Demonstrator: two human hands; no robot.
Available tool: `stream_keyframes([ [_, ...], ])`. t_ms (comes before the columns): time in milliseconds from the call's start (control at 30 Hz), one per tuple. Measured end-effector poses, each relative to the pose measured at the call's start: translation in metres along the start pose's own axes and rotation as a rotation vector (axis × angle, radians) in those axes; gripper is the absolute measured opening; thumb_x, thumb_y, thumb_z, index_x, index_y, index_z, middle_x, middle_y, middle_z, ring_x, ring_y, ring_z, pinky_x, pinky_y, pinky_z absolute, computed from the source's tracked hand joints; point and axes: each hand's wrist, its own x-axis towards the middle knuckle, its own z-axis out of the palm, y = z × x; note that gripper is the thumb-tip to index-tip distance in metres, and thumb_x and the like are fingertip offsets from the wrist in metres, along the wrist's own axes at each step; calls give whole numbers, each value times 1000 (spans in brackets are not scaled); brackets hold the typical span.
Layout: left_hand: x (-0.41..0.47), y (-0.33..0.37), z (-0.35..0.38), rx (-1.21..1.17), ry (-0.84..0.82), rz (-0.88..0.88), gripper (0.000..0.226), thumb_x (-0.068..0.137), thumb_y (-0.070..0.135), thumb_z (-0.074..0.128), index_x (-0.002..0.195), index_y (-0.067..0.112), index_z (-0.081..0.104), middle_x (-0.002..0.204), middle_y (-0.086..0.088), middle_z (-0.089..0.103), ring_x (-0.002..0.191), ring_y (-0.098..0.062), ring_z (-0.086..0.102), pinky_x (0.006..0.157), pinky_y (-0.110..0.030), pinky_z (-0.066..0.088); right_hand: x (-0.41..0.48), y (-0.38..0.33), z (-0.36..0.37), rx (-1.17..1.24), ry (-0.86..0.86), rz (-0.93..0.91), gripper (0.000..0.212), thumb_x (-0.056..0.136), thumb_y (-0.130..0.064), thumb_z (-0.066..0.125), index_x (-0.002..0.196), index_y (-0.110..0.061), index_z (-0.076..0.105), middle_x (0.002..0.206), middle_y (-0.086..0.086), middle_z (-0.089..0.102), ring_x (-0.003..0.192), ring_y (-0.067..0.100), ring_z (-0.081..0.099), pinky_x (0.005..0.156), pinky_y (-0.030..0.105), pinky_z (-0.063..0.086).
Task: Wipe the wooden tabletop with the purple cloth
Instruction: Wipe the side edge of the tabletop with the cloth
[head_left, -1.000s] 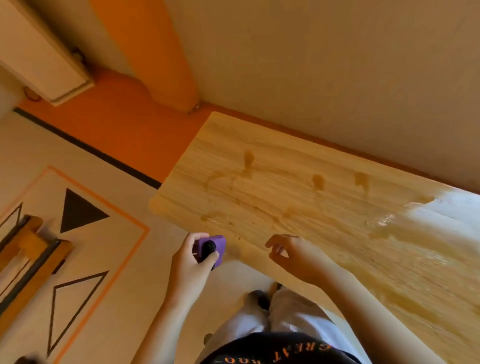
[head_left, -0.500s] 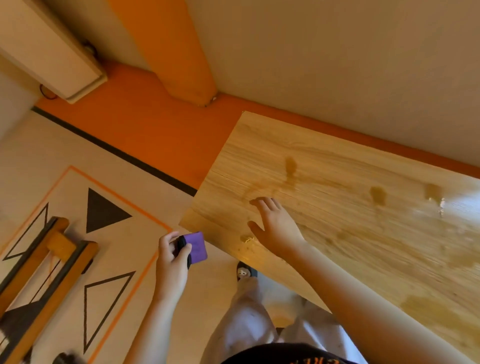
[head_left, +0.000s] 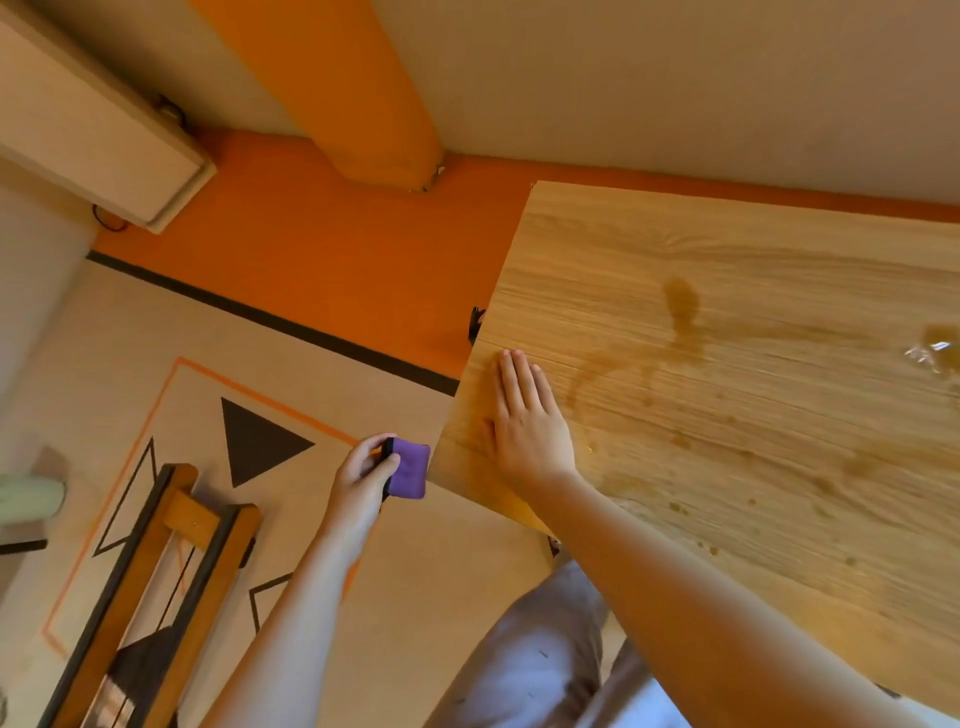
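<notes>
Hands: two.
Left hand (head_left: 363, 478): thumb and fingers clasp the one purple cloth (head_left: 410, 470), held off the table, just beside its left edge.
Right hand (head_left: 527, 421): fingers straight, palm flat on the one wooden tabletop (head_left: 779, 467).
Stains (head_left: 680, 304): several brown smears and spots on the wood.

Warm, even indoor light, moderately bright. A small patch of white glare (head_left: 930, 349) sits on the wooden tabletop (head_left: 727, 467) at the right edge. Shadows are soft and faint. Wide-angle distortion stretches and tilts lines toward the frame edges. The central wood grain is sharp. The pale green object (head_left: 28, 499) at far left is blurred.
</notes>
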Motion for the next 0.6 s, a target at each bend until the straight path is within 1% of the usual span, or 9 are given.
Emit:
stream_keyframes([
  [67,5,-4,3,19,-23,-13,24,98,12,50,120,23,53,107,0,63,94,-13,59,70,-22,46,1,0,3,15,41,7,64,98,-37,21,145,1,-1,156,18,3,145,33,-2,117,42,-5],
  [133,10,-3,8,30,-29,-15,23,99,13,49,120,23,51,107,3,61,94,-10,57,68,-22,46,3,0,5,8,64,20,65,96,-38,22,146,2,10,155,19,13,145,33,7,118,42,2],
  [200,15,-1,14,46,-45,-6,23,99,13,49,121,23,49,107,5,59,95,-8,56,69,-21,47,3,1,6,8,72,31,65,96,-39,26,145,3,17,154,20,19,144,33,13,118,43,7],
  [300,27,7,26,68,-69,26,21,100,16,48,119,24,49,111,4,57,99,-8,55,78,-23,48,4,1,8,21,89,29,65,96,-38,32,146,3,19,154,20,20,144,33,13,118,43,8],
  [433,56,25,45,58,-67,100,17,99,25,50,114,31,52,120,2,58,114,-16,55,99,-38,48,3,0,9,12,104,30,64,96,-38,27,146,3,20,153,20,21,144,33,14,118,42,7],
  [500,62,25,48,52,-74,102,20,99,27,50,118,31,51,125,0,57,118,-17,54,101,-41,47,3,0,10,12,117,25,65,96,-38,26,145,3,22,153,21,22,144,33,15,118,42,7],
  [600,47,6,36,8,-77,36,22,99,26,50,120,33,49,127,-2,55,119,-17,53,101,-40,47,3,0,11,19,129,18,65,97,-38,29,146,3,18,154,20,19,144,33,13,119,42,6],
])
